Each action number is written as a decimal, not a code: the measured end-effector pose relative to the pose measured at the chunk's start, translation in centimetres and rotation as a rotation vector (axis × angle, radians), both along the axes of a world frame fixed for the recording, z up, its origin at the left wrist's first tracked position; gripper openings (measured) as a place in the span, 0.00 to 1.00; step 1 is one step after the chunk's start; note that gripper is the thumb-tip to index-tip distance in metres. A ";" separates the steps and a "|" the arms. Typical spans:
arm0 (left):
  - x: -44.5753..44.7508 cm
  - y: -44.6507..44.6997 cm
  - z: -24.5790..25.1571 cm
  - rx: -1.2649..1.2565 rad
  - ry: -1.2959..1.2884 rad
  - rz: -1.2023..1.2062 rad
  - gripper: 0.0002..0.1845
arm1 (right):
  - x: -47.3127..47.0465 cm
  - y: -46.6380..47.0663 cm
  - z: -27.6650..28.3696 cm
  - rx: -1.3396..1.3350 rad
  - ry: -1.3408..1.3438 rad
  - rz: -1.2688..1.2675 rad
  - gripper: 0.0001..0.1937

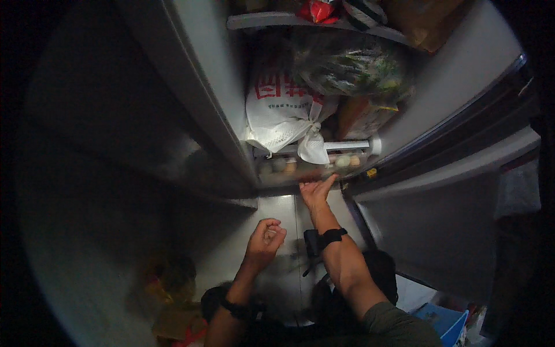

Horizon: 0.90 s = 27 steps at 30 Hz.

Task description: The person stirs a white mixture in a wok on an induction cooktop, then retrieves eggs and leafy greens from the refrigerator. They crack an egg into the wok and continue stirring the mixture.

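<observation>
An open refrigerator stands before me, with a clear drawer (310, 174) low inside it. My right hand (317, 191) reaches to the drawer's lower front edge, palm up and thumb spread; whether it touches the edge I cannot tell. Round pale items, perhaps eggs (343, 161), show through the drawer front. Over the floor, my left hand (265, 238) hangs with its fingers loosely curled and nothing in it. A knotted white plastic bag (277, 117) with red writing rests above the drawer, its tied end hanging over the front.
Beside the white bag are a box (366, 119) and a clear bag of leafy greens (364, 71). A red packet (321, 11) lies on the shelf (269, 20) above. The open refrigerator door (429, 225) flanks me on the right, near a blue bin (442, 321).
</observation>
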State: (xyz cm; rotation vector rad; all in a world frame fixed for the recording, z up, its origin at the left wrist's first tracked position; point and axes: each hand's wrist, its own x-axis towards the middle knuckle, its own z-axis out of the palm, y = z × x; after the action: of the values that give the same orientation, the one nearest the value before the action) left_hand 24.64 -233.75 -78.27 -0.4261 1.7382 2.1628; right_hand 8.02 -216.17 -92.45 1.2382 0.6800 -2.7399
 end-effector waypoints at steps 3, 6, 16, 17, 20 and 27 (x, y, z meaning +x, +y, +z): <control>-1.2 0.5 0.6 -0.216 0.135 0.016 0.24 | 0.5 0.1 0.3 -0.014 0.037 0.020 0.53; -2.3 1.0 0.7 -0.554 0.374 -0.007 0.30 | 1.4 0.3 0.8 -0.051 0.031 0.022 0.54; -5.1 2.1 -3.0 -0.240 0.159 0.221 0.50 | 3.8 0.9 1.5 -0.033 0.009 0.060 0.51; -5.4 2.2 -3.3 -0.245 0.182 0.214 0.50 | 3.8 1.0 1.8 -0.019 -0.040 0.054 0.50; -6.0 2.7 -3.8 -0.240 0.177 0.207 0.52 | 4.2 1.7 3.8 -0.002 -0.199 0.069 0.42; -6.8 3.8 -4.7 -0.199 0.196 0.266 0.56 | 4.5 5.6 13.3 1.430 0.123 1.003 0.20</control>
State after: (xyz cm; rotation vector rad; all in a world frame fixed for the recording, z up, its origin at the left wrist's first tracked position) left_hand 17.84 -229.97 -82.99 -0.5381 2.1232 2.2842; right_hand 12.52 -210.58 -79.20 0.3770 2.5237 -1.2661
